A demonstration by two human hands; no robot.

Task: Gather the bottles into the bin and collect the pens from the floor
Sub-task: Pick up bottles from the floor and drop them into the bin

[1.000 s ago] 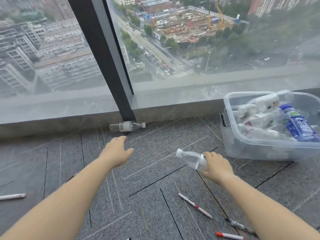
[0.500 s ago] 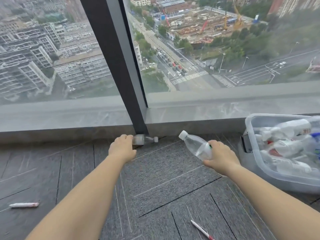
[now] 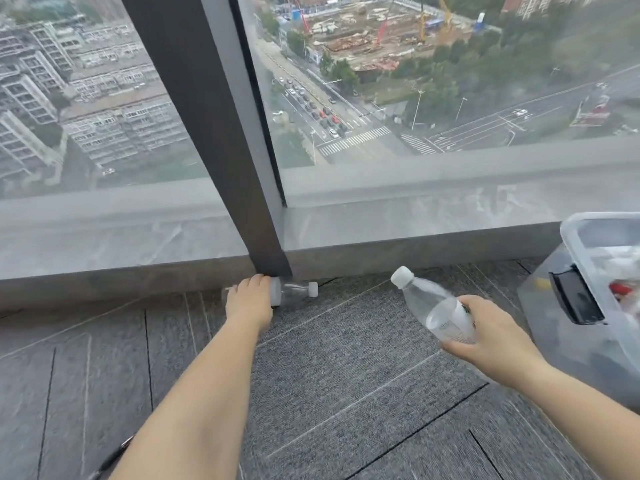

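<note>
Bottle (image 3: 291, 292) clear, white-capped, lying against sill (image 3: 104, 244); left grip (image 3: 250, 299) curled round it; right grip (image 3: 493, 341) holds second bottle (image 3: 434, 308)

The left hand (image 3: 250, 301) reached the floor bottle (image 3: 295, 292) by the post (image 3: 221, 133) and closed over it; the right hand (image 3: 493, 339) raised the held bottle (image 3: 433, 304) towards the bin (image 3: 571, 244)

A bottle (image 3: 294, 291) lies at the window post's (image 3: 221, 133) foot, the bin (image 3: 568, 237) far right.
</note>
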